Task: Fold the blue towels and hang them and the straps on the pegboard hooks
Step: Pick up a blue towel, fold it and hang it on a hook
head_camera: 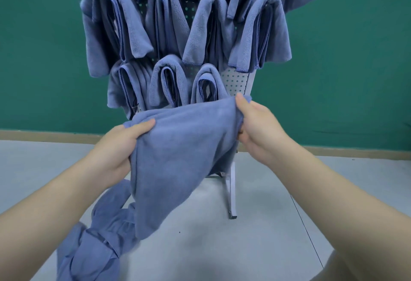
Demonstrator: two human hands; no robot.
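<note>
A blue towel hangs between my two hands in front of the pegboard. My left hand grips its upper left edge, thumb on top. My right hand pinches its upper right corner. The towel is folded over and droops toward the floor. Several folded blue towels hang on the pegboard hooks in rows, covering most of the board. A narrow blue strap dangles among the upper towels. Only a small perforated patch at the lower right shows bare.
More blue cloth hangs bunched below my left forearm at the lower left. The pegboard's white metal leg stands on the grey floor. A green wall with a tan baseboard runs behind.
</note>
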